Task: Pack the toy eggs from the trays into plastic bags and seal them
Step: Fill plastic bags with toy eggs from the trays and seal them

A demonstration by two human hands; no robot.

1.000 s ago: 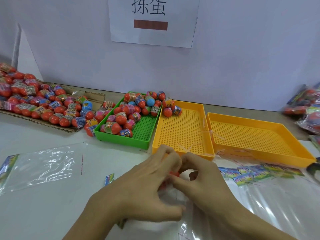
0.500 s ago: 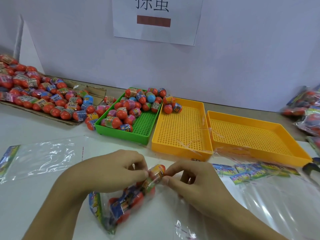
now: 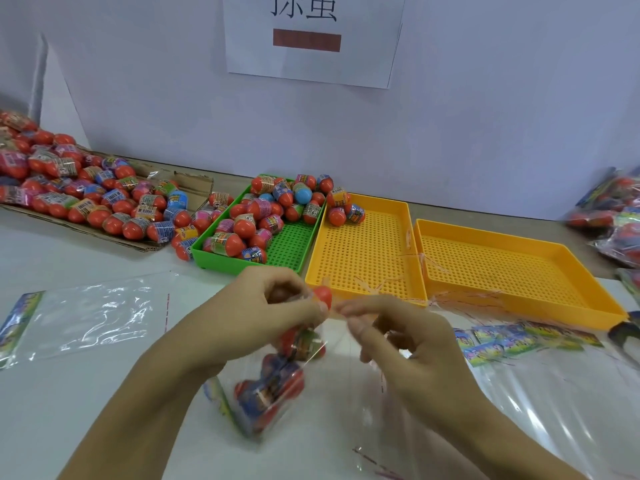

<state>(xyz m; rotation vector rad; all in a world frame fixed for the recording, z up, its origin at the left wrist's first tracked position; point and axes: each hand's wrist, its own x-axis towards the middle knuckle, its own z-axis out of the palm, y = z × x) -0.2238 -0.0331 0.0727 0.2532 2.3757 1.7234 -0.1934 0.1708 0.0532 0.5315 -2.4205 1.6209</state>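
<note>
Left hand (image 3: 277,306) grips the top of an egg-filled bag (image 3: 273,386) above the surface (image 3: 86,393). Right hand (image 3: 391,337) pinches the bag's mouth. Green tray (image 3: 287,247) holds eggs (image 3: 242,230).

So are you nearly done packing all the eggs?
Not nearly. Done: filled bags piled at far right, and the right yellow tray is bare. In hand: the left hand and right hand hold a bag of eggs at its mouth. Left: eggs in the green tray, a few in the middle yellow tray, and on the cardboard.
</note>
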